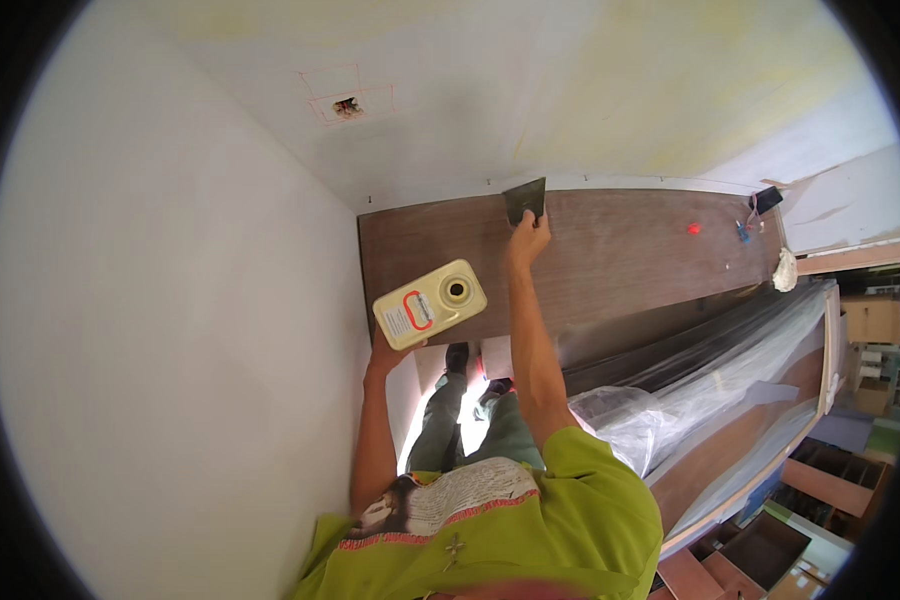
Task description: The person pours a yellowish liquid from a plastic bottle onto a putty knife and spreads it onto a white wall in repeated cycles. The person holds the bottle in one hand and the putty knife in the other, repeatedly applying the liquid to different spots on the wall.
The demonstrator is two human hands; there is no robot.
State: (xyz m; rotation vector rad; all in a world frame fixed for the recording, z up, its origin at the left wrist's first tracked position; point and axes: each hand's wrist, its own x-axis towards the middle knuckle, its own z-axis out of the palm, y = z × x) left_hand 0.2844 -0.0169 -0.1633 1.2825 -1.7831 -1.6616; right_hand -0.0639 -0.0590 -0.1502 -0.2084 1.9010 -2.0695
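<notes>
A cream rectangular canister [430, 305] with a round uncapped mouth, a red mark and a label rests in my left hand [396, 350], which supports it from underneath at its near end. Most of the fingers of that hand are hidden behind the canister. Farther off and to the right, my right hand [530, 240] pinches a thin, dark green flat square [526, 202] by its near edge. The square stands at the line where the brown wood-look board [620, 245] meets the pale wall [450, 130]. I cannot make out what kind of tool or sheet it is.
A hole with wires [347, 108] opens in the wall. Small nails [661, 178] line the board's far edge. A red round object [694, 229], a blue item [742, 231] and a black box [767, 201] are at the right. Clear plastic sheeting [645, 430] covers furniture below.
</notes>
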